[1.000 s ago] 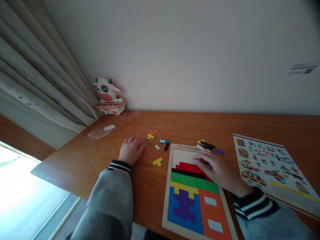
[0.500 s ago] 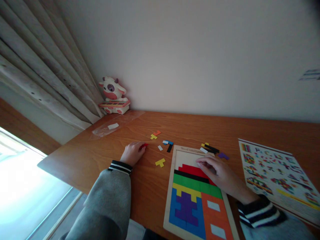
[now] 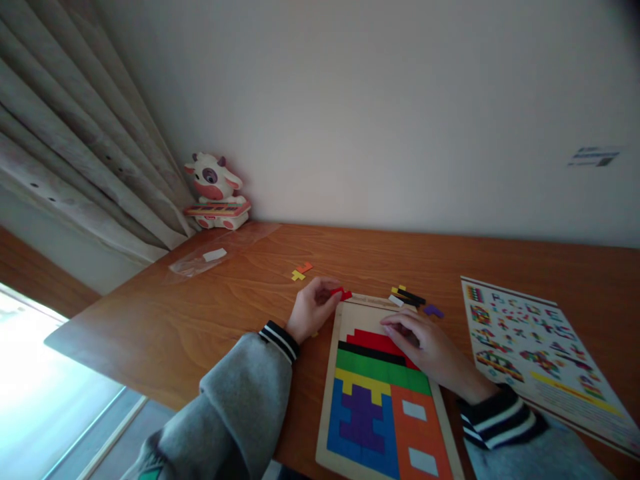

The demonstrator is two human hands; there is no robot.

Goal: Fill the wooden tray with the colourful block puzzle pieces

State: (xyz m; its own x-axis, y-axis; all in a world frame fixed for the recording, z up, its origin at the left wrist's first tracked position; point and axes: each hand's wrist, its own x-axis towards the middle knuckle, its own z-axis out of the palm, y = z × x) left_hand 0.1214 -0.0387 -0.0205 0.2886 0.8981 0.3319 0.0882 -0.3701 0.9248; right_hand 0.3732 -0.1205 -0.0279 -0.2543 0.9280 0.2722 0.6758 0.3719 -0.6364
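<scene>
A red puzzle piece (image 3: 342, 293) is pinched between the thumb and fingers of my left hand (image 3: 311, 311), just above the top left corner of the wooden puzzle board (image 3: 327, 400). The board is partly filled with blue, purple, yellow, orange, green, black and red pieces, and its upper end shows bare wood. My right hand (image 3: 423, 343) lies over the upper right of the board, its fingers stretched out and its thumb apart, beside the red pieces (image 3: 373, 340) set there. It partly covers them. A yellow piece mostly disappears under my left hand.
Loose yellow (image 3: 299, 275) and orange (image 3: 305, 267) pieces lie beyond my left hand. Behind the board are black (image 3: 413, 297), white and purple (image 3: 433, 311) pieces. A printed pattern sheet (image 3: 540, 353) lies right. A plastic bag (image 3: 190, 265) and a cow toy (image 3: 216, 193) stand far left.
My left hand has moved right with the red piece, from the open table to the board's top left corner. My right hand stays over the board. The view has shifted slightly right.
</scene>
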